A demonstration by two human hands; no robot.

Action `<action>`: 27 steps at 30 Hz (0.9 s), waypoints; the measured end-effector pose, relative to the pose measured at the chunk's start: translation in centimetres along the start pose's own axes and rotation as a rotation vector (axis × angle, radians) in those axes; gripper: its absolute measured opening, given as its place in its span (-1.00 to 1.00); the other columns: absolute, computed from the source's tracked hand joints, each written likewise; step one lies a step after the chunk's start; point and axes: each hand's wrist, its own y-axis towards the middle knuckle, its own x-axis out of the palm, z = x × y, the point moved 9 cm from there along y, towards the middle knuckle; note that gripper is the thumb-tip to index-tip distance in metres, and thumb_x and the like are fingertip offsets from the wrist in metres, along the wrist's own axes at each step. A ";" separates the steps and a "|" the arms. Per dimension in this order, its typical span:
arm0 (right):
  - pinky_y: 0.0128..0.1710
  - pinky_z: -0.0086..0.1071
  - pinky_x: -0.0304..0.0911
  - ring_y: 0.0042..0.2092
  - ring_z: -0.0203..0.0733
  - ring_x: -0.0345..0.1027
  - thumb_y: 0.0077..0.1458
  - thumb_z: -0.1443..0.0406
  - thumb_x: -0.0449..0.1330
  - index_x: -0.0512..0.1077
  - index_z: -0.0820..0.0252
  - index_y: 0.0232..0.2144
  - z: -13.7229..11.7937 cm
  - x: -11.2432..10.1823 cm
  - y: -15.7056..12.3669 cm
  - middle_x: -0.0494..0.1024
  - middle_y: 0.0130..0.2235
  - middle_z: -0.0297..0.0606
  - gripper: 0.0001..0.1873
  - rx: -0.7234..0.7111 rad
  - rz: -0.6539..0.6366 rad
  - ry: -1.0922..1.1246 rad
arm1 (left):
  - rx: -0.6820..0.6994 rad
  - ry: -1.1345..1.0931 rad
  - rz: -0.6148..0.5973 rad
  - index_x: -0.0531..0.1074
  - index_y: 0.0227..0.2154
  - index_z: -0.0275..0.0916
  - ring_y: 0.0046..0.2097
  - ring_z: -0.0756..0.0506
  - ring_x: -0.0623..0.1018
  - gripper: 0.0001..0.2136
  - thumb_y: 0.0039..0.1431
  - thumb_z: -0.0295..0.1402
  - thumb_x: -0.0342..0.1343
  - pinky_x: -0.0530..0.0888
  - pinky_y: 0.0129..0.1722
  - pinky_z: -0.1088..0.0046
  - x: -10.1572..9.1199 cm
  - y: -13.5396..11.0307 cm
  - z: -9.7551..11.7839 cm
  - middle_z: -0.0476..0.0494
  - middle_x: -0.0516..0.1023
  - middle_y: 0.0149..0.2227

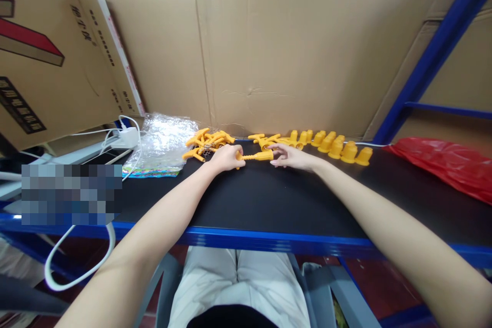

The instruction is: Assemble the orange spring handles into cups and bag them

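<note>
Over the dark mat my left hand (226, 158) is closed round the handle end of a yellow T-handled plastic piece (250, 158). The piece lies level, its ribbed shaft running into a wider yellow end. At that wide end, the fingers and thumb of my right hand (289, 157) are closed on the rim. Behind my left hand sits a heap of yellow T-shaped handles (210, 138) with thin metallic bits among them. More yellow handles (265, 139) lie behind the held piece. Yellow bell-shaped cups (335, 149) stand in rows past my right hand.
Clear plastic bags (163, 138) lie at the left, beside a white charger with cables (129, 137). A red plastic bag (442, 164) rests at the right. Cardboard (288, 51) walls the back. The bench has a blue front edge (269, 238).
</note>
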 end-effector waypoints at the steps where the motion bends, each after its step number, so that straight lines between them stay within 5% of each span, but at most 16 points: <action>1: -0.44 -0.42 0.21 -0.39 -0.33 0.35 -0.18 0.11 0.28 0.24 0.15 -0.07 0.0 -0.1 0.0 0.42 -0.13 -0.17 -0.40 -0.012 0.019 0.004 | 0.004 0.005 0.006 0.41 -0.32 -0.19 -0.35 -0.07 0.46 -0.74 -0.13 -0.24 0.08 0.30 -0.42 0.49 -0.1 0.0 0.1 -0.05 0.48 -0.44; 5: -0.46 -0.41 0.17 -0.48 -0.35 0.31 -0.04 -0.02 0.12 0.35 0.25 -0.36 0.1 0.2 0.3 0.49 -0.36 -0.20 -0.57 -0.019 0.023 -0.056 | 0.023 0.019 0.032 0.41 -0.31 -0.18 -0.35 -0.08 0.47 -0.74 -0.13 -0.24 0.08 0.31 -0.43 0.49 -0.3 -0.2 0.3 -0.05 0.48 -0.43; 9: -0.53 -0.42 0.11 -0.58 -0.38 0.21 0.05 -0.13 -0.09 0.31 0.25 -0.58 0.0 0.2 0.4 0.42 -0.57 -0.25 -0.42 0.026 0.054 -0.107 | 0.030 0.018 0.039 0.41 -0.30 -0.18 -0.35 -0.08 0.47 -0.74 -0.12 -0.24 0.07 0.31 -0.43 0.50 -0.2 -0.1 0.4 -0.05 0.48 -0.42; 14: -0.47 -0.41 0.20 -0.48 -0.35 0.30 -0.02 -0.06 0.08 0.35 0.23 -0.28 -0.1 0.1 0.2 0.47 -0.33 -0.21 -0.52 0.032 0.037 -0.083 | 0.028 0.006 0.032 0.41 -0.32 -0.18 -0.35 -0.08 0.47 -0.74 -0.12 -0.24 0.07 0.30 -0.43 0.49 -0.1 0.0 0.3 -0.05 0.48 -0.43; 17: -0.37 -0.38 0.26 -0.40 -0.35 0.35 -0.16 0.10 0.27 0.23 0.15 -0.06 0.0 0.2 0.0 0.44 -0.17 -0.22 -0.39 -0.002 0.008 0.001 | 0.024 0.002 0.028 0.41 -0.32 -0.18 -0.36 -0.07 0.46 -0.75 -0.12 -0.24 0.08 0.30 -0.43 0.50 0.0 0.1 0.3 -0.04 0.48 -0.43; 24: -0.37 -0.37 0.23 -0.40 -0.31 0.34 -0.08 0.02 0.18 0.35 0.24 -0.31 0.0 0.2 0.0 0.49 -0.31 -0.21 -0.58 -0.025 -0.007 -0.039 | 0.019 0.018 0.017 0.41 -0.30 -0.17 -0.35 -0.07 0.46 -0.74 -0.12 -0.24 0.08 0.30 -0.42 0.50 -0.2 -0.2 0.5 -0.05 0.48 -0.41; 27: -0.43 -0.39 0.19 -0.45 -0.32 0.31 0.00 -0.08 0.04 0.38 0.27 -0.48 -0.3 0.2 -0.1 0.49 -0.42 -0.19 -0.50 0.001 0.008 -0.095 | 0.016 0.024 0.012 0.41 -0.29 -0.18 -0.33 -0.07 0.46 -0.73 -0.11 -0.24 0.08 0.30 -0.41 0.50 -0.2 -0.2 0.7 -0.06 0.49 -0.40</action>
